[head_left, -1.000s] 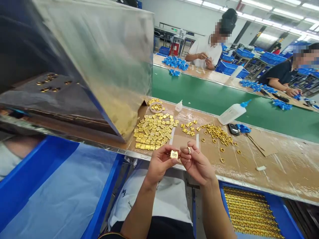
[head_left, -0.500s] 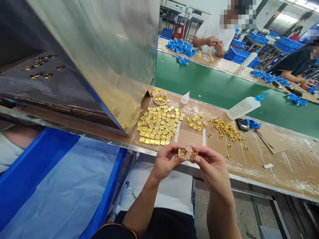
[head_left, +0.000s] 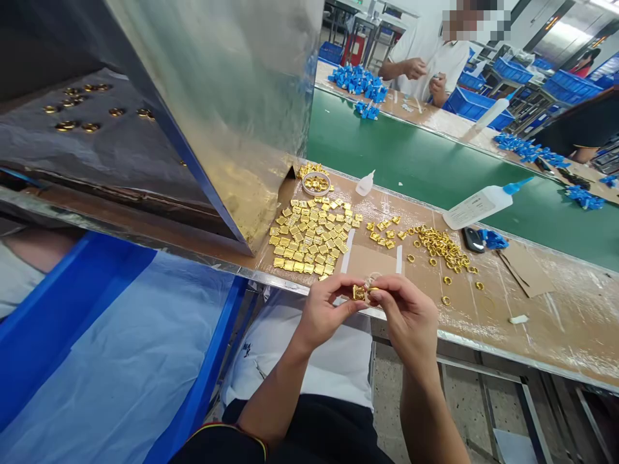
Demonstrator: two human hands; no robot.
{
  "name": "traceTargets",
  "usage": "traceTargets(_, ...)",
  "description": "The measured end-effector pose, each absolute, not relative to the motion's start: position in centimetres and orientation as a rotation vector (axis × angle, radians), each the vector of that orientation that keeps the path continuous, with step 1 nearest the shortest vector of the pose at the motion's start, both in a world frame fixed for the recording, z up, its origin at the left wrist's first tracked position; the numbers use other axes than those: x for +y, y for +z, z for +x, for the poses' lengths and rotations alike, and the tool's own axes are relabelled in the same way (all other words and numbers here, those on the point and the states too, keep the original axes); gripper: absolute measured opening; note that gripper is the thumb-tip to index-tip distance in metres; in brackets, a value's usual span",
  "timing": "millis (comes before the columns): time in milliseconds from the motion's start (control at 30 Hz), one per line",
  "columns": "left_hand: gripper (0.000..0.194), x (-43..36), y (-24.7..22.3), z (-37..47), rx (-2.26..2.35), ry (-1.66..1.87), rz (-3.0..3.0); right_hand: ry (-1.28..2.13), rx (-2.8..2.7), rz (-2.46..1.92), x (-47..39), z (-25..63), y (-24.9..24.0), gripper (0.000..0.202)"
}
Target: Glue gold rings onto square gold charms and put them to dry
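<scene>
From here I see a gold piece pinched in the left hand, at the cardboard pad's near side; the right hand grips a gold ring close by. Left of the pad lie gold squares; right, loose rings.

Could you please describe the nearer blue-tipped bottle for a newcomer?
Find the green belt, then the brown bench on its near side. Beyond the gold rings there is the bottle; its blue tip sets it apart from the small white bottle.
</scene>
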State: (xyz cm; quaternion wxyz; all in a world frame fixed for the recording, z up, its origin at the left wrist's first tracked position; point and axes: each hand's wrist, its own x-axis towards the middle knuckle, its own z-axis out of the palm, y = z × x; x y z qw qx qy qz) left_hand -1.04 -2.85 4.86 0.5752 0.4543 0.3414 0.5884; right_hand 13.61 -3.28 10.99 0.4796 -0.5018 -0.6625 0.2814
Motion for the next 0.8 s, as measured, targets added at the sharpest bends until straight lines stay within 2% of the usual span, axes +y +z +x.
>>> traceTargets(233, 0.038, -2.7, 5.6, -0.9, 0.847, 1.333, 1.097, 0.663, -1.727, -1.242, -3.7, 13.5, 11.4, 0.016)
traceTargets(800, 0.026, -2.7, 5.3, -1.2, 0.892, 1.405, 1.253, 0.575, -1.734, -1.306, -4.4, 13.2, 10.7, 0.013)
